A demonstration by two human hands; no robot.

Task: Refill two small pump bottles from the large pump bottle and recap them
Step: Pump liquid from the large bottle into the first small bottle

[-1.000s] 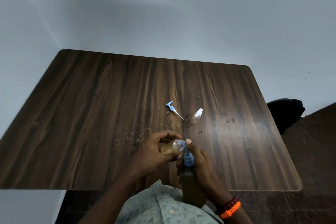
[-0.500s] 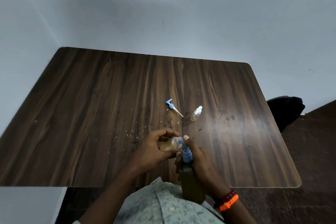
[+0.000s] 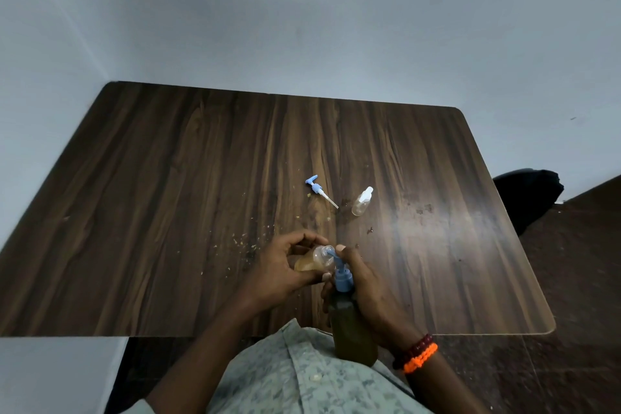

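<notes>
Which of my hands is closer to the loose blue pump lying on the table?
Left. The left hand, holding the small bottle, sits just below the loose blue pump; the right hand, on the large bottle, is slightly farther back.

Low in the frame's centre, the left hand (image 3: pixel 282 270) grips a small open bottle (image 3: pixel 314 259) holding amber liquid, tilted with its mouth at the blue spout of the large pump bottle (image 3: pixel 351 326). The right hand (image 3: pixel 368 292) wraps that dark bottle, forefinger on the pump head. Above them on the wooden table (image 3: pixel 168 195) lie a loose blue pump (image 3: pixel 317 189) and a capped clear small bottle (image 3: pixel 362 202).
</notes>
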